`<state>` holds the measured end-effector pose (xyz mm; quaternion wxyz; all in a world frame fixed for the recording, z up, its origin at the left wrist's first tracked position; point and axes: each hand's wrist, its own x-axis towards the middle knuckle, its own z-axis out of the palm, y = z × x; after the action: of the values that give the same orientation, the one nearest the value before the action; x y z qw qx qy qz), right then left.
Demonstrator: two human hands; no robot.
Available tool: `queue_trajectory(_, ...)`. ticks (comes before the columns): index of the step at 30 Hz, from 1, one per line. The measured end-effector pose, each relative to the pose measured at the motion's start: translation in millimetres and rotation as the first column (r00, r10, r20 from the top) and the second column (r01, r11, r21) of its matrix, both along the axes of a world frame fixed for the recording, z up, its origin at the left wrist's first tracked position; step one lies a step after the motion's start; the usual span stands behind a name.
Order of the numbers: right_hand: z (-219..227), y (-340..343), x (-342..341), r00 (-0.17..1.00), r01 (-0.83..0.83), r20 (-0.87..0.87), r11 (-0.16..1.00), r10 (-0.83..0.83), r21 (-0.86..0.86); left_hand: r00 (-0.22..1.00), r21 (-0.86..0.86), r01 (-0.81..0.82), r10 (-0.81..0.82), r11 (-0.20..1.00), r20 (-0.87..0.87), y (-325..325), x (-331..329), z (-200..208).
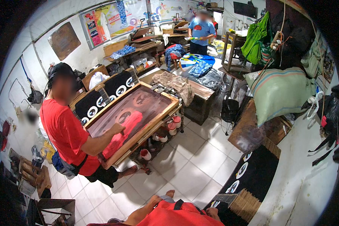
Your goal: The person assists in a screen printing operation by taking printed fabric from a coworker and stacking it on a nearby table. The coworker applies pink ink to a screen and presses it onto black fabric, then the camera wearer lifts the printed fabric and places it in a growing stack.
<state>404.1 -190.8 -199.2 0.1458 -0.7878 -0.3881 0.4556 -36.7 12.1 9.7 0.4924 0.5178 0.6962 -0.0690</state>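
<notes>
At the lower edge, my left hand (153, 200) rests by the grey cloth over my leg, its fingers too small to make out. My right hand (213, 213) is partly covered by my red shirt (177, 216), beside a black fabric piece (252, 171) with round white prints. Its fingers are also unclear. Left of the middle, a co-worker in a red shirt (62, 120) bends over a wooden-framed printing screen (165, 98) and has a hand (118, 129) on or just above the red ink (126, 132) spread across its mesh.
Red-stained ink pots (172, 128) stand under the screen's table edge. A stuffed pale green sack (282, 92) leans at the right over a brown board (252, 132). Brown board edges (246, 203) lie near my right side. A person in blue (201, 32) stands at the back.
</notes>
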Motion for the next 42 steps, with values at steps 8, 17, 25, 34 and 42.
queue_trajectory(8,150.2,27.4,-29.0,0.897,0.357,-0.186,0.906,-0.4,-0.228,0.998,0.122,-0.014,0.006,0.992,0.068,-2.8,-5.0,-16.1)
queue_trajectory(17,138.1,20.4,-23.1,0.938,-0.279,0.204,0.96,0.279,-0.029,0.984,0.019,-0.118,0.115,0.993,0.135,-2.8,-9.7,-40.6)
queue_trajectory(25,146.7,29.8,-18.3,0.769,-0.497,0.343,0.842,0.539,-0.209,0.999,-0.009,0.038,-0.038,0.999,-0.019,5.0,-0.7,-16.0)
queue_trajectory(34,117.2,29.7,-20.1,0.934,-0.24,0.191,0.928,0.301,-0.286,0.997,0.055,0.071,-0.071,0.996,0.01,8.6,-2.5,-19.2)
queue_trajectory(42,128.5,32.9,-26.1,0.894,0.325,-0.231,0.911,-0.384,-0.255,0.992,0.078,-0.125,0.122,0.989,0.045,5.5,1.4,-14.4)
